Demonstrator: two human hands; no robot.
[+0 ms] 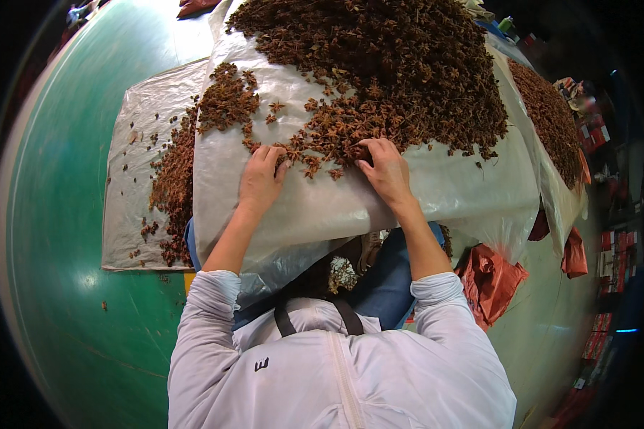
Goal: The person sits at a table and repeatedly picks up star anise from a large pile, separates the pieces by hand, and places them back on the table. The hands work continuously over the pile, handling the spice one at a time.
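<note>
A large heap of dried star anise (386, 59) covers the far part of a table spread with pale plastic sheeting (322, 206). My left hand (263, 174) rests on the sheeting with its fingertips at a few star anise pods; whether it grips one cannot be told. At the near edge of the heap, my right hand (385, 166) has curled fingers among the pods, which hide what may be between them. Several loose pods (311, 165) lie between both hands. Beyond my left hand sits a smaller pile of star anise (228, 102).
On the floor to the left, a sheet (139, 115) holds a strip of reddish-brown pods (174, 171). Another heap (547, 118) lies at the right. A crumpled red plastic bag (491, 284) is near my right elbow. The green floor (80, 214) extends left.
</note>
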